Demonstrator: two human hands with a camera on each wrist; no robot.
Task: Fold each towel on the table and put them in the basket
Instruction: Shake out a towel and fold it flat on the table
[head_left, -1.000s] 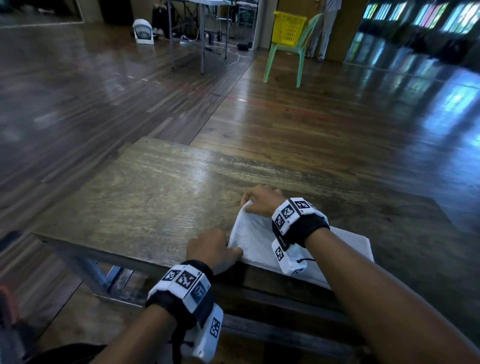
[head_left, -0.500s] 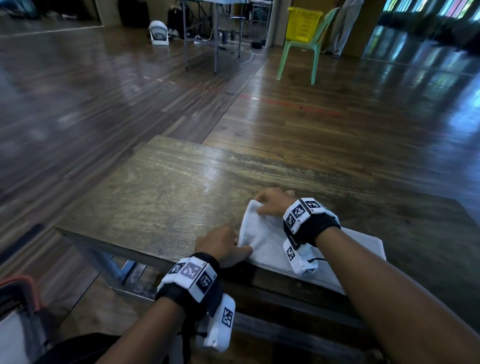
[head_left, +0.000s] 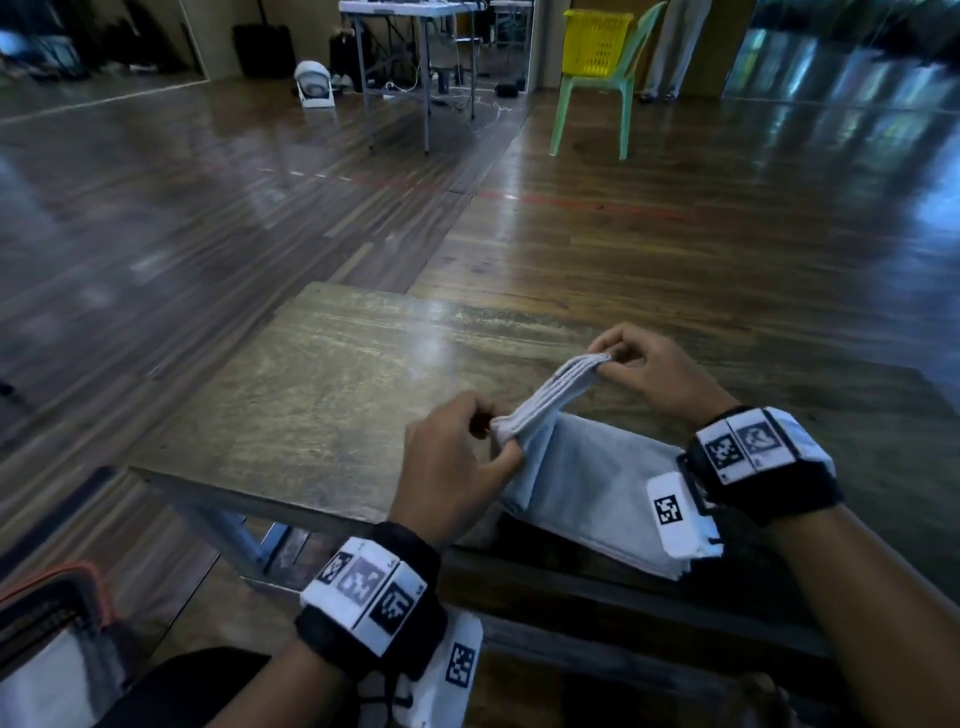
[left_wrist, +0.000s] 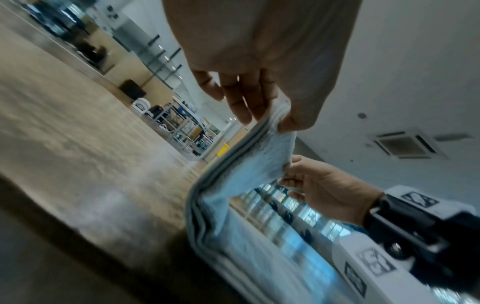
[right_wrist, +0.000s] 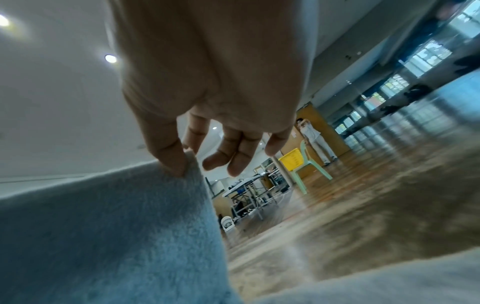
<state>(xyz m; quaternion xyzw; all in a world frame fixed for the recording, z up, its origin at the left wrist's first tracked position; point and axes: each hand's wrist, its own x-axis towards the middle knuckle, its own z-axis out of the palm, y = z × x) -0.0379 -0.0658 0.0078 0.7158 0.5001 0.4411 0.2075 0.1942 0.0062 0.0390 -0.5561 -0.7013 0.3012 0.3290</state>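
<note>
A pale folded towel (head_left: 587, 488) lies at the near edge of the wooden table (head_left: 322, 395). Its layered left end is raised off the wood. My left hand (head_left: 496, 434) pinches the near corner of that end between thumb and fingers. My right hand (head_left: 605, 361) pinches the far corner. In the left wrist view the left hand (left_wrist: 272, 121) holds the towel (left_wrist: 246, 164) by its stacked edge. The right wrist view shows the right hand (right_wrist: 185, 159) with thumb and forefinger on the towel (right_wrist: 116, 216); its other fingers hang free. An orange-rimmed basket (head_left: 78, 577) with something white inside sits low at my left.
Bare tabletop stretches left of and beyond the towel. A yellow basket (head_left: 597, 41) stands on a green chair (head_left: 592, 109) across the wooden floor. A metal-legged table (head_left: 405, 62) and a small white fan (head_left: 314, 85) are further back. A person (right_wrist: 315, 139) stands by the chair.
Both hands were lying on the towel's left edge, flat on the table. They now pinch its two corners and have lifted that end up.
</note>
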